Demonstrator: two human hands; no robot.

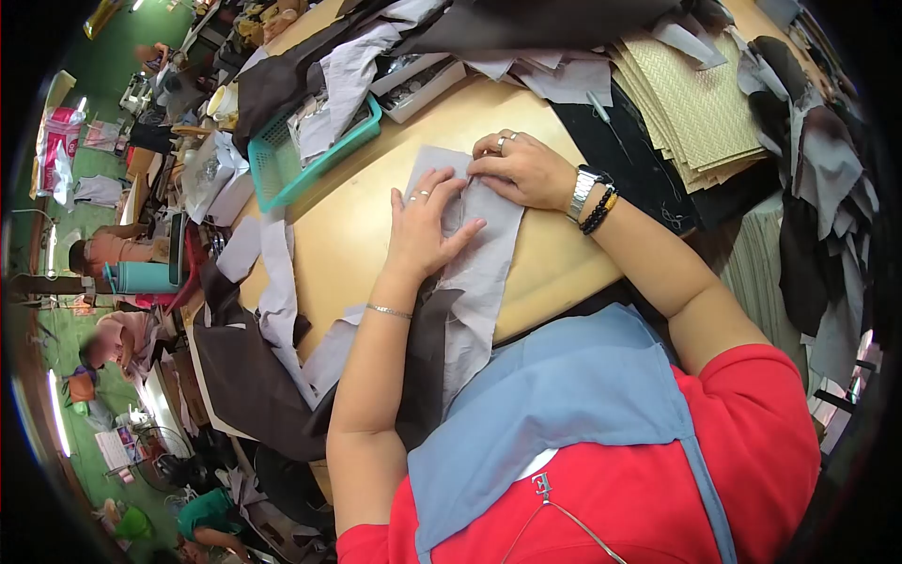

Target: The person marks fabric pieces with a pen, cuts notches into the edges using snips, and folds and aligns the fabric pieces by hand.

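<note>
A long light-grey fabric piece (482, 273) lies on the wooden table, running from the far side toward my lap. My left hand (427, 226) rests flat on its left part, fingers apart and thumb stretched to the right. At the upper right edge of the cloth, my right hand (526, 171) has its fingertips pinched on the fabric. A fold or small dark slit shows near those fingertips, partly hidden by them. Dark brown fabric (425, 343) lies beside the grey piece, under my left forearm.
A teal basket (310, 179) with cloth and a white box (418, 92) of small items stand at the back left. Woven yellowish sheets (695, 103) are stacked at the right, beside a pen-like tool (598, 106) on black cloth. Grey and brown scraps (277, 291) lie left.
</note>
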